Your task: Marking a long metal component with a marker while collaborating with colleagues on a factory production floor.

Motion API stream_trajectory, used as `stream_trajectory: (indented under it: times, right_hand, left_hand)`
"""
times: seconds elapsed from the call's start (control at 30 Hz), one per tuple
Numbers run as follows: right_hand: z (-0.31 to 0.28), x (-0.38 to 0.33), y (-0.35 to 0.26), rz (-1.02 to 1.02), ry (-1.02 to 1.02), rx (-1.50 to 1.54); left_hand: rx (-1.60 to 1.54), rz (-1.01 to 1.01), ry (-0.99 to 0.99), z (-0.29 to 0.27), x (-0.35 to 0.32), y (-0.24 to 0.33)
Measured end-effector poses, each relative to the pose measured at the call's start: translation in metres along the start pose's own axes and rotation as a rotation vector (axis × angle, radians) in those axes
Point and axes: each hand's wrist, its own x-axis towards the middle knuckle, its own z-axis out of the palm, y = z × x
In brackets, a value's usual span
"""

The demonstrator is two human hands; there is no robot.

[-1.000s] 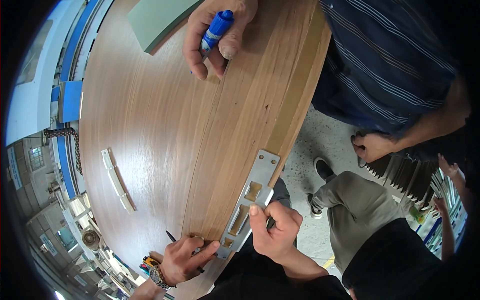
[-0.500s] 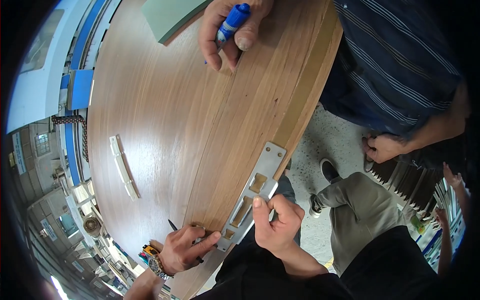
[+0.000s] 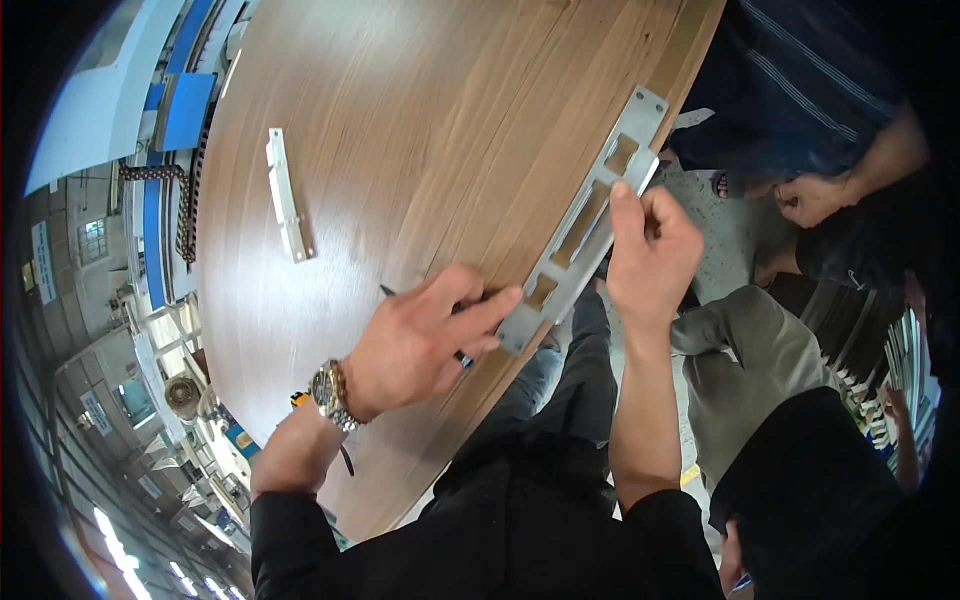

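A slotted metal strike plate (image 3: pixel 582 262) lies along the right edge of the wood-grain panel (image 3: pixel 400 150). My right hand (image 3: pixel 655 245) is closed on the plate's outer edge near the middle, thumb on top. At the plate's near end, my left hand (image 3: pixel 420 330) touches the metal with an outstretched finger. A dark pen (image 3: pixel 387 291) is tucked in that same left hand; one end pokes out beyond the knuckles, and most of it is hidden.
A second, narrower metal plate (image 3: pixel 284 200) lies on the panel at the left. Beyond the right edge stand other people, one in a dark striped garment (image 3: pixel 800 90). Blue-edged machinery (image 3: pixel 190 110) runs along the far left. A yellow object (image 3: pixel 299 400) shows behind my left wrist.
The view has shifted, so the plate and my hands appear higher. Another person's hand with a blue marker and a green block are out of view. My right hand still grips the plate.
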Motion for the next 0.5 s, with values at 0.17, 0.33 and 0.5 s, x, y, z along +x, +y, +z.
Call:
stream_trajectory:
  times: [0.17, 0.33, 0.5]
  right_hand:
    - [0.0042, 0.0007, 0.0079, -0.037, 0.035, 0.032]
    - [0.0043, -0.0011, 0.0054, -0.016, 0.069, -0.017]
    - [0.0022, -0.0016, 0.0062, -0.008, 0.062, -0.027]
  left_hand:
    - [-0.008, 0.030, 0.027, 0.0062, -0.0048, -0.0053]
    - [-0.010, 0.035, 0.037, 0.0101, -0.0090, -0.0045]
    - [-0.023, 0.035, 0.022, 0.0113, -0.0092, -0.0051]
